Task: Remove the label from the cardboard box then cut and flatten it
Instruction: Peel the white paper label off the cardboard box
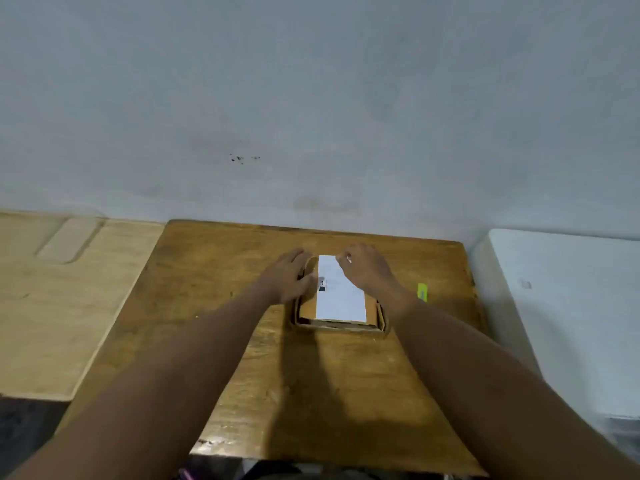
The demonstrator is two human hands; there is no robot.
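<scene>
- At the middle of the wooden bench [242,358], toward its far edge, sits the cardboard box [341,315], with a white label [341,296] covering most of its top face.
- Label removal looks to be the step in hand: the label lies flat and apparently whole, and no cutting has begun.
- The left hand [289,277] rests against the box's left side, fingers bent around its far-left corner, seemingly steadying it.
- The right hand [363,268] hovers over the label's far-right corner with fingers curled down toward that corner; whether they already pinch the paper cannot be told.
- Next move, as a judgement: lift that corner with a fingernail, then peel slowly toward the near edge while the left hand holds the box down, so the paper does not tear.
- Just beyond the right wrist, a small yellow-green object [423,292] lies on the bench, possibly a cutter, too blurred to say.
- A paler wooden surface [52,306] adjoins on the left, and a white surface [571,323] on the right.
- Nothing blocks the peel; the right forearm does lie between the box and the yellow-green object.
</scene>
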